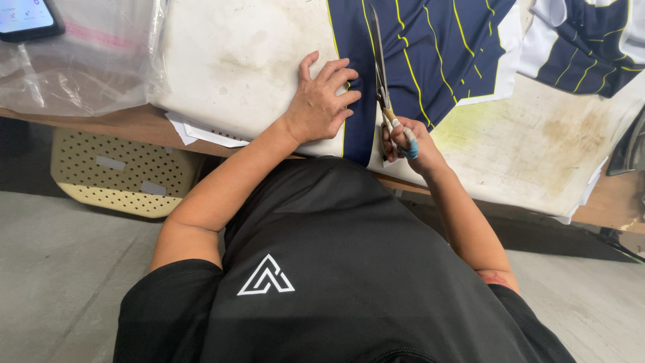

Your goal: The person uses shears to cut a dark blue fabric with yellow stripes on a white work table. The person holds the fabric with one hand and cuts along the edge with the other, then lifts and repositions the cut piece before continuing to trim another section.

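Note:
Navy fabric with thin yellow stripes [430,47] lies spread on a stained white work surface [248,60]. My left hand [321,101] rests flat with fingers spread on the fabric's left edge, pressing it down. My right hand [406,144] grips the taped handles of long metal scissors [378,60], whose blades point away from me along the fabric. A finger on this hand wears blue and white tape.
Another piece of navy striped fabric with white trim [591,47] lies at the far right. Clear plastic bags [87,60] and a phone [27,19] sit at the far left. A perforated cream basket [121,175] stands under the table edge on the grey floor.

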